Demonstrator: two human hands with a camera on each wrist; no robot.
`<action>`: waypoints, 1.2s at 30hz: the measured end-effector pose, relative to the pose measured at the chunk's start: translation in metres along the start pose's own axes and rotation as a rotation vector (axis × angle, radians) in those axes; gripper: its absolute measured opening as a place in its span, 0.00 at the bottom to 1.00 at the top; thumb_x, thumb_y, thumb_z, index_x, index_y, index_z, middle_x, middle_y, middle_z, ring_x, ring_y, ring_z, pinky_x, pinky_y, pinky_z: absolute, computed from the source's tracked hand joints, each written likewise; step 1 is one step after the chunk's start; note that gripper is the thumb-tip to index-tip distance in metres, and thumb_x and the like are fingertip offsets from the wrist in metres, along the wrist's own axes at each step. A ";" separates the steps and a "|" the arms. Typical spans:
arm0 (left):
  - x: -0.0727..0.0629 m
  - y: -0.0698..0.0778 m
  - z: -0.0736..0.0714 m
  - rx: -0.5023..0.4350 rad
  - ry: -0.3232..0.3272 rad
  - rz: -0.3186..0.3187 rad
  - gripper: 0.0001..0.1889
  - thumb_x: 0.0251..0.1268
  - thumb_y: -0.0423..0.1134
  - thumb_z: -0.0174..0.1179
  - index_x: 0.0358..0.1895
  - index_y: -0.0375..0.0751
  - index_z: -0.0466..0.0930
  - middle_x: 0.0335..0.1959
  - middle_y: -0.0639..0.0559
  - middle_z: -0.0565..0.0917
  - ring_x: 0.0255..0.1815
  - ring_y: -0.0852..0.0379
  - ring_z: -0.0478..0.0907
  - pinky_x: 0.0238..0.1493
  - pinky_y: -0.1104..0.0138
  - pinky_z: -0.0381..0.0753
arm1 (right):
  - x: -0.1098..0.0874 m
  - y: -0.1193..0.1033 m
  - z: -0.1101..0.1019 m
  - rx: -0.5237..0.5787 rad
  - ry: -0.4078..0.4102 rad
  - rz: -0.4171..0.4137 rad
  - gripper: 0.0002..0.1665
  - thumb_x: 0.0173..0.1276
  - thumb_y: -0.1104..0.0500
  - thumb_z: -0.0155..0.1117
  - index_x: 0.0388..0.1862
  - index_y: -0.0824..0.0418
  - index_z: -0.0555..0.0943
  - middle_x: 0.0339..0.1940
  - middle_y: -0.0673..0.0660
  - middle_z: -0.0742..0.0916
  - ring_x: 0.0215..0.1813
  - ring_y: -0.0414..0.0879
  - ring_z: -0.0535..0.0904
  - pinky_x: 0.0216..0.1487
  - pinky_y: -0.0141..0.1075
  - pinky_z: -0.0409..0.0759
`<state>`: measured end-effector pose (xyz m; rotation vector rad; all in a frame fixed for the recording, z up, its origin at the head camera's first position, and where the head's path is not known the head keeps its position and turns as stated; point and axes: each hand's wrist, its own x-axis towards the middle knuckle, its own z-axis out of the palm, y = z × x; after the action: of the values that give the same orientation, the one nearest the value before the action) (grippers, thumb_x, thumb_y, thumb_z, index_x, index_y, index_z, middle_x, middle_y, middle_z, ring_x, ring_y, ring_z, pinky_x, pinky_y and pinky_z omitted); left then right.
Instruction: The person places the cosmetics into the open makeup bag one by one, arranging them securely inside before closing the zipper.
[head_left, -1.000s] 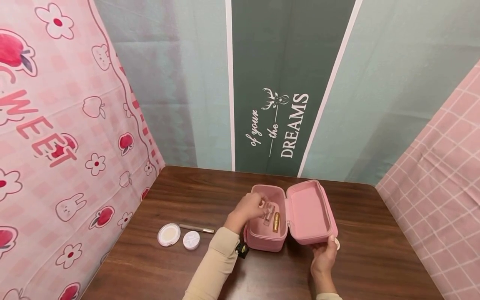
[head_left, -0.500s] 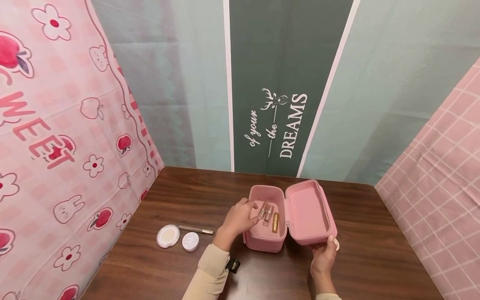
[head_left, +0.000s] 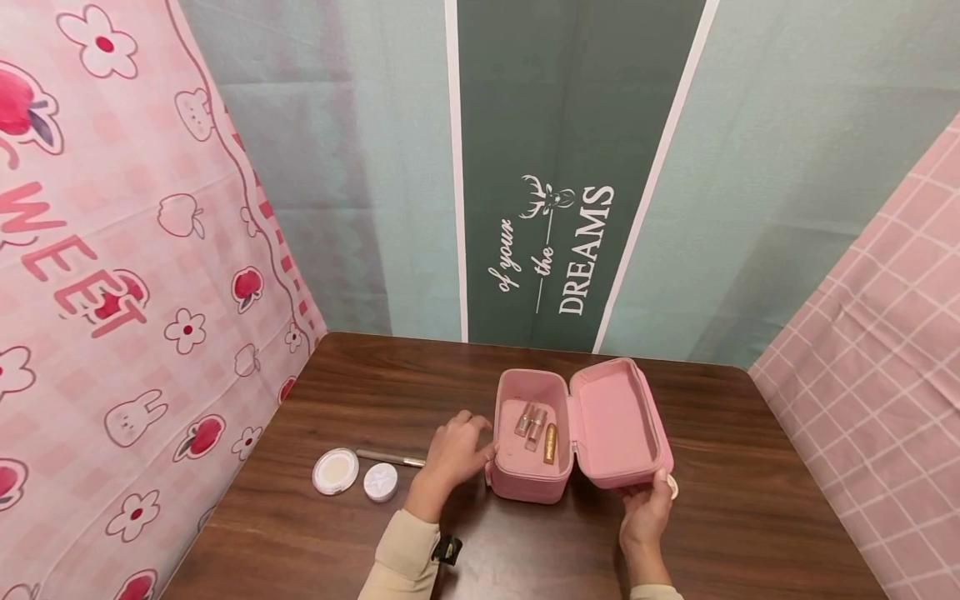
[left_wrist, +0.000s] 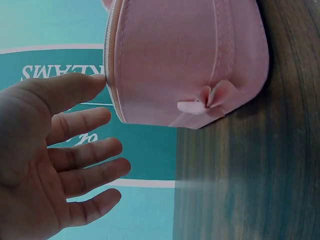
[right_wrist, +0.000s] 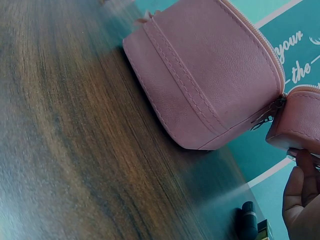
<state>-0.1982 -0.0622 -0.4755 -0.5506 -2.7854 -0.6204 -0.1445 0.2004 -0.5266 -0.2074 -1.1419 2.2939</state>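
Observation:
A pink zip case (head_left: 531, 487) stands open on the table, its lid (head_left: 617, 425) folded out to the right. Two clear-and-pink lipstick tubes (head_left: 534, 427) and a gold tube (head_left: 551, 444) lie inside on its floor. My left hand (head_left: 452, 450) is just left of the case, fingers spread and holding nothing; in the left wrist view the thumb tip is right at the zipped rim. With thumb and fingers, my right hand (head_left: 647, 512) grips the near corner of the lid. A bow (left_wrist: 210, 100) decorates the case's side.
Left of the case on the wooden table (head_left: 390, 375) lie a round compact (head_left: 335, 472), a white round jar with a star lid (head_left: 381, 482) and a slim brown pencil-like stick (head_left: 390, 457). The right wrist view shows a dark tube (right_wrist: 248, 220) near the right hand.
My left hand has let go of a clear lipstick tube inside the case and moved out to the left. The right hand keeps its hold on the lid.

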 end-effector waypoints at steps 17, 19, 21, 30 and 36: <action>-0.025 -0.015 -0.001 0.056 -0.007 -0.141 0.16 0.48 0.46 0.68 0.38 0.39 0.81 0.33 0.45 0.78 0.34 0.43 0.78 0.32 0.52 0.71 | -0.001 0.000 -0.001 0.017 -0.010 -0.003 0.17 0.72 0.53 0.40 0.35 0.58 0.76 0.24 0.52 0.81 0.24 0.42 0.77 0.25 0.34 0.74; -0.029 -0.018 0.000 0.051 -0.001 -0.151 0.17 0.48 0.46 0.68 0.38 0.39 0.81 0.33 0.44 0.78 0.34 0.43 0.78 0.32 0.51 0.72 | -0.001 0.000 -0.001 0.013 -0.015 -0.008 0.17 0.72 0.53 0.39 0.35 0.58 0.76 0.24 0.52 0.81 0.24 0.41 0.77 0.25 0.34 0.74; -0.034 -0.022 0.000 0.058 0.003 -0.161 0.17 0.48 0.46 0.68 0.38 0.39 0.81 0.34 0.44 0.78 0.35 0.43 0.78 0.32 0.51 0.72 | -0.002 0.000 -0.002 0.006 -0.023 -0.010 0.17 0.72 0.53 0.39 0.34 0.58 0.76 0.24 0.51 0.81 0.24 0.41 0.77 0.25 0.33 0.74; -0.047 -0.050 0.001 0.029 0.013 -0.169 0.16 0.48 0.44 0.69 0.38 0.37 0.81 0.34 0.45 0.78 0.32 0.43 0.78 0.33 0.51 0.74 | -0.002 -0.001 -0.001 0.017 0.001 0.006 0.17 0.72 0.54 0.40 0.34 0.58 0.76 0.24 0.52 0.81 0.23 0.42 0.77 0.25 0.33 0.74; -0.052 -0.063 -0.003 -0.039 0.031 -0.211 0.15 0.49 0.42 0.69 0.39 0.39 0.81 0.34 0.46 0.78 0.33 0.43 0.79 0.33 0.53 0.76 | -0.001 -0.001 -0.003 0.001 0.013 0.019 0.17 0.72 0.54 0.39 0.35 0.58 0.76 0.24 0.52 0.81 0.23 0.42 0.77 0.25 0.34 0.74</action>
<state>-0.1765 -0.1328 -0.5112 -0.2529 -2.8294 -0.7209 -0.1419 0.2020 -0.5278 -0.2333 -1.1375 2.3059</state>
